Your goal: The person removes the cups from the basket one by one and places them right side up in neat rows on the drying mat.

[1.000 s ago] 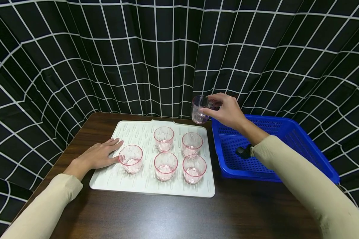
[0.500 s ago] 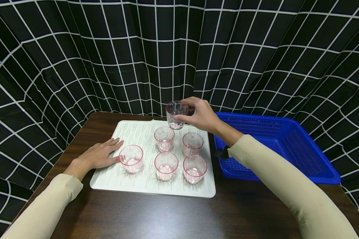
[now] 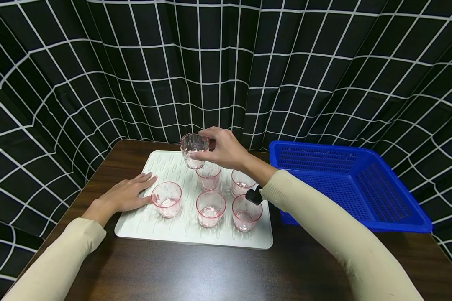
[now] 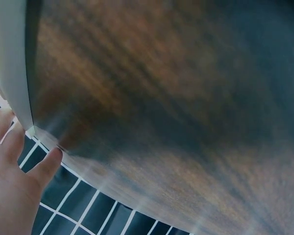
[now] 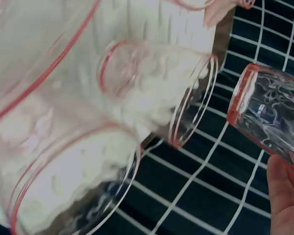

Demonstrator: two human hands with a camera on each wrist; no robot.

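Note:
My right hand [image 3: 226, 149] pinches a clear pink-rimmed glass [image 3: 194, 149] between thumb and fingers, over the back of the white ridged drain tray [image 3: 135, 223]. In the head view it overlaps the rear middle glass [image 3: 209, 179]. The right wrist view shows the held glass [image 5: 269, 110] at the right, above the thumb. My left hand [image 3: 126, 194] rests with straight fingers on the tray's left edge, thumb beside the left glass [image 3: 167, 200]. More pink-rimmed glasses stand upright: front middle [image 3: 210, 211], front right [image 3: 245, 217] and rear right [image 3: 241, 182], the last partly behind my right wrist.
A blue perforated basket [image 3: 346, 184] stands right of the tray, its near left part hidden by my right sleeve [image 3: 324, 230]. The dark wooden table [image 3: 165, 267] runs along the front. A black curtain [image 3: 218, 62] with white grid lines hangs close behind.
My right hand has carried the glass left, from beside the basket to over the back of the tray, a little lower in view. The left hand and standing glasses stay put.

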